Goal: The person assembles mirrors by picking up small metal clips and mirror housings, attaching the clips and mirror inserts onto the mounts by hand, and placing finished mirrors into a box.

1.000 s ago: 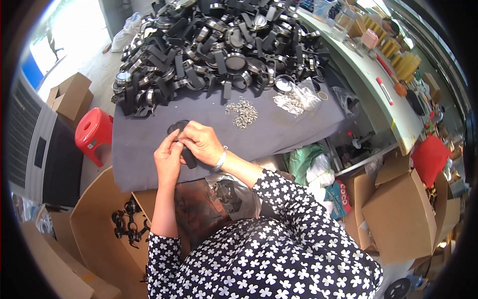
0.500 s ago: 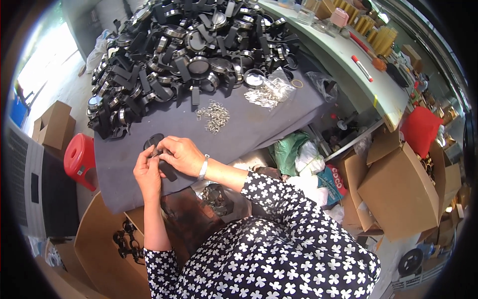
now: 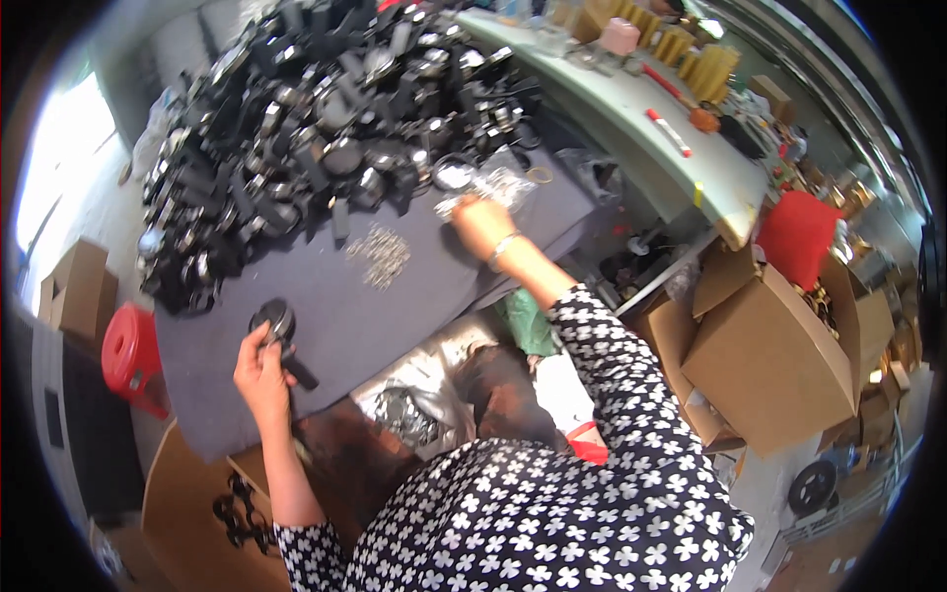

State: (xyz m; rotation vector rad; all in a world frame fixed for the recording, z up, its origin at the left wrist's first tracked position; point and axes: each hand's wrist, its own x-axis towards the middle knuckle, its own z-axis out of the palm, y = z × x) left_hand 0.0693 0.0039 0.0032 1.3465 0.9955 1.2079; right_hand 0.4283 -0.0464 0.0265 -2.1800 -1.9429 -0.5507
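Note:
My left hand [image 3: 262,379] is closed on a black wristwatch [image 3: 275,318] with a dark round face, its strap slanting down past my fingers over the cloth-covered table. My right hand [image 3: 480,227] reaches forward to a pile of small silvery metal pieces [image 3: 505,185] lying with a clear plastic bag. Its fingers are bent down at the pile's near edge, but blur hides whether they grip anything. Between the hands lies another pile of small metal pieces [image 3: 381,255], which look like buckles.
A large heap of black watches [image 3: 316,163] covers the table's far side. At the right stand a pale bench [image 3: 631,123] with a red-and-white marker [image 3: 669,133] and an open cardboard box [image 3: 779,345]. A red stool [image 3: 128,350] is at the left, near another box [image 3: 77,291].
My right hand has left the watch and moved forward and right to the silvery pile. My left hand still holds the watch. The whole view has shifted slightly.

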